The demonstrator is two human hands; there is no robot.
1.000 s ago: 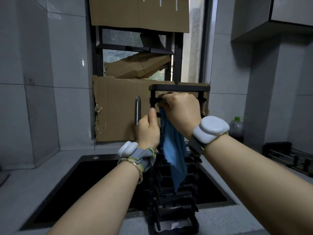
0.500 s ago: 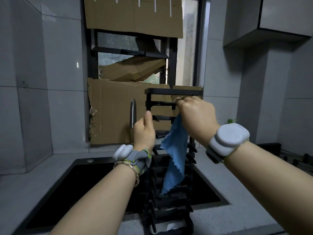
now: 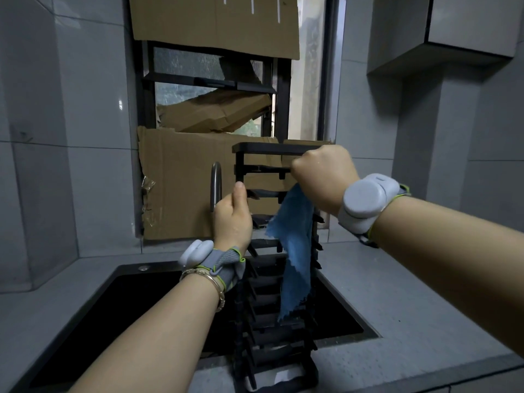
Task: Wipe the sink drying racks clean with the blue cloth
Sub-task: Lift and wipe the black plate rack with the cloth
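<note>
A black slatted drying rack (image 3: 266, 330) stands on end over the sink, its top bar level with the window sill. My left hand (image 3: 233, 219) grips the rack's left upright, thumb pointing up. My right hand (image 3: 323, 177) is curled round the right end of an upper slat and holds the blue cloth (image 3: 295, 251) bunched against it. The rest of the cloth hangs down in front of the middle slats.
A black sink (image 3: 136, 290) is sunk in the grey counter (image 3: 411, 307) below the rack. A curved metal tap (image 3: 216, 182) rises just left of my left hand. Torn cardboard (image 3: 184, 182) covers the window behind. A wall cabinet (image 3: 453, 29) hangs upper right.
My right hand has slid with the cloth along the upper slat from its left end to its right end. My left hand has kept its hold on the rack's left side.
</note>
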